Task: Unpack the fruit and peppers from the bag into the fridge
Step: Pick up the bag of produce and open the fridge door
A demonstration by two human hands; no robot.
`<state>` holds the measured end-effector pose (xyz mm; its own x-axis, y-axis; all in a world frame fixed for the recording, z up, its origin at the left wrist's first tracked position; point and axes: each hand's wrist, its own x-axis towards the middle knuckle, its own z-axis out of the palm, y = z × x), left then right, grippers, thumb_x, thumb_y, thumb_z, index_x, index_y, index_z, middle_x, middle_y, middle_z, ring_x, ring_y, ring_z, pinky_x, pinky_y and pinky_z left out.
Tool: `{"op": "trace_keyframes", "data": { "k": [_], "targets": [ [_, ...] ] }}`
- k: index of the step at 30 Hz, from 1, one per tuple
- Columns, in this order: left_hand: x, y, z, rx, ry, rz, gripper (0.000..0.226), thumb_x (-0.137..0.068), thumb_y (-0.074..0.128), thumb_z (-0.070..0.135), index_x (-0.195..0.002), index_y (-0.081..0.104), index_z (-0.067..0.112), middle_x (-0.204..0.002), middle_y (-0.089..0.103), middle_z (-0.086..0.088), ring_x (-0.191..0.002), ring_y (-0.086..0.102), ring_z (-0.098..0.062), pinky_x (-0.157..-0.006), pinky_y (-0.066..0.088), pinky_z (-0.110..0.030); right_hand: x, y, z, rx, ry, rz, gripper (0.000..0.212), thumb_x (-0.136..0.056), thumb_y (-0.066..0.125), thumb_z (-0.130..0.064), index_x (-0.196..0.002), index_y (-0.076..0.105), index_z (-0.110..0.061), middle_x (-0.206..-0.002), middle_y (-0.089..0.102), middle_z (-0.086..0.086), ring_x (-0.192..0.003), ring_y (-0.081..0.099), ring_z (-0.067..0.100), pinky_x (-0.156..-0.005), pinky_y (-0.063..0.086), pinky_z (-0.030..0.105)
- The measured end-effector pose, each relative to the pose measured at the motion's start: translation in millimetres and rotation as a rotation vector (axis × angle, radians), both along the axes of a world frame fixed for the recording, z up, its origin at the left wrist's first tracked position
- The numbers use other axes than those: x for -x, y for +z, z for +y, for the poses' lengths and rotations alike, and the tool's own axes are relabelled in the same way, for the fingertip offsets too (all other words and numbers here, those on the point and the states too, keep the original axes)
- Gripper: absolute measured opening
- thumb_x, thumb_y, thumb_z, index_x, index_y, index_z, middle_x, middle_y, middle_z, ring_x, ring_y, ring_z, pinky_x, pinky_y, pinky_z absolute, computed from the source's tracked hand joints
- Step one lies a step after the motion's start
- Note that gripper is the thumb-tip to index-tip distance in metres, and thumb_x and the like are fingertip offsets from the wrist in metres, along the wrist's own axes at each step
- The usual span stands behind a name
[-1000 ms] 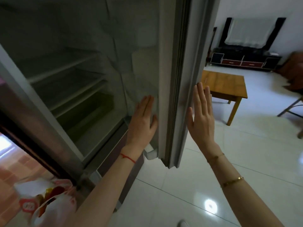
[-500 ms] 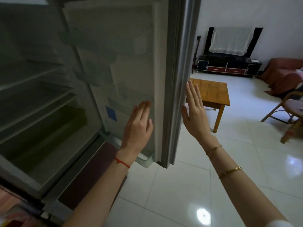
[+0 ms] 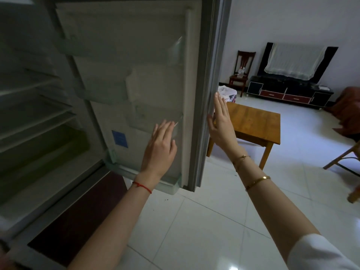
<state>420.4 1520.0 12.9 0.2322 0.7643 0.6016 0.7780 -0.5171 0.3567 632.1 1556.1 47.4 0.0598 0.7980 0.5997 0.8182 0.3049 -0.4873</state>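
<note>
The fridge stands open on the left, its bare shelves (image 3: 33,117) dim and with nothing on them. The fridge door (image 3: 140,78) is swung wide, its inner side with door racks facing me. My left hand (image 3: 160,147) lies flat, fingers apart, against the door's inner lining near the lower rack. My right hand (image 3: 221,121) is flat and open on the door's outer edge (image 3: 210,94). Neither hand holds anything. The bag of fruit and peppers is out of view.
A dark lower fridge door (image 3: 78,217) sits below the open compartment. A wooden coffee table (image 3: 253,121) stands just behind the door. Farther back are a TV stand (image 3: 288,92), a wooden chair (image 3: 241,73), a rattan chair (image 3: 346,158) at right, and white tiled floor (image 3: 204,221).
The door has swung further open and my view has turned right. The bag at lower left has left the frame. Both hands stay flat on the door.
</note>
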Motion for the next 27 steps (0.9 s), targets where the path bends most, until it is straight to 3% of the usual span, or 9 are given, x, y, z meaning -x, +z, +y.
{"op": "trace_keyframes", "data": {
  "k": [3, 8, 14, 18, 21, 25, 27],
  "targets": [
    [-17.8, 0.5, 20.5, -0.026, -0.004, 0.041, 0.054, -0.097, 0.045, 0.013, -0.149, 0.031, 0.009, -0.155, 0.034, -0.008, -0.147, 0.023, -0.022, -0.121, 0.013, -0.033, -15.7, 3.2, 29.3, 0.008, 0.026, 0.039, 0.063, -0.102, 0.038, -0.018, -0.157, 0.007, -0.015, -0.165, 0.006, 0.001, -0.152, -0.001, 0.016, -0.123, 0.005, 0.031],
    [-47.6, -1.8, 59.1, -0.071, 0.002, 0.070, 0.054, -0.096, 0.045, 0.012, -0.148, 0.033, 0.007, -0.153, 0.038, -0.009, -0.145, 0.029, -0.021, -0.121, 0.012, -0.033, -40.5, 4.9, 79.2, 0.017, 0.049, 0.056, 0.062, -0.103, 0.037, -0.019, -0.157, 0.007, -0.015, -0.165, 0.005, 0.001, -0.152, 0.000, 0.013, -0.125, 0.007, 0.035],
    [-77.2, -4.0, 108.8, -0.118, 0.001, 0.088, 0.052, -0.095, 0.047, 0.008, -0.146, 0.038, 0.005, -0.149, 0.044, -0.010, -0.143, 0.034, -0.021, -0.122, 0.019, -0.036, -69.2, 4.6, 146.3, 0.025, 0.129, 0.098, 0.058, -0.105, 0.031, -0.032, -0.157, 0.009, -0.017, -0.165, 0.008, 0.000, -0.151, 0.004, 0.010, -0.125, 0.009, 0.034],
    [-97.1, -4.2, 146.1, -0.147, 0.021, 0.095, 0.050, -0.093, 0.047, 0.008, -0.143, 0.042, 0.005, -0.144, 0.048, -0.010, -0.138, 0.041, -0.022, -0.121, 0.023, -0.037, -85.4, 5.5, 195.1, 0.030, 0.183, 0.126, 0.058, -0.105, 0.028, -0.038, -0.157, 0.011, -0.021, -0.164, 0.010, -0.001, -0.151, 0.006, 0.010, -0.125, 0.012, 0.040],
    [-108.6, -5.5, 169.8, -0.157, 0.050, 0.119, 0.050, -0.093, 0.044, 0.011, -0.142, 0.044, 0.005, -0.143, 0.051, -0.010, -0.135, 0.045, -0.023, -0.118, 0.029, -0.038, -93.3, 6.8, 224.8, 0.033, 0.216, 0.138, 0.058, -0.104, 0.027, -0.040, -0.156, 0.013, -0.021, -0.164, 0.014, -0.001, -0.152, 0.008, 0.013, -0.124, 0.013, 0.042],
    [-124.1, -3.8, 204.7, -0.151, 0.085, 0.132, 0.050, -0.092, 0.045, 0.012, -0.142, 0.044, 0.005, -0.142, 0.051, -0.011, -0.133, 0.047, -0.024, -0.117, 0.031, -0.039, -98.4, 10.9, 267.7, 0.067, 0.239, 0.151, 0.055, -0.106, 0.030, -0.034, -0.156, 0.016, -0.016, -0.163, 0.016, 0.000, -0.150, 0.010, 0.011, -0.123, 0.011, 0.032],
    [-132.1, -2.8, 219.0, -0.142, 0.114, 0.137, 0.051, -0.092, 0.045, 0.012, -0.142, 0.043, 0.005, -0.143, 0.051, -0.012, -0.133, 0.047, -0.024, -0.117, 0.032, -0.040, -100.3, 12.7, 288.6, 0.083, 0.266, 0.159, 0.055, -0.105, 0.030, -0.035, -0.156, 0.016, -0.017, -0.163, 0.016, 0.001, -0.150, 0.011, 0.011, -0.124, 0.013, 0.036]
  ]
}}
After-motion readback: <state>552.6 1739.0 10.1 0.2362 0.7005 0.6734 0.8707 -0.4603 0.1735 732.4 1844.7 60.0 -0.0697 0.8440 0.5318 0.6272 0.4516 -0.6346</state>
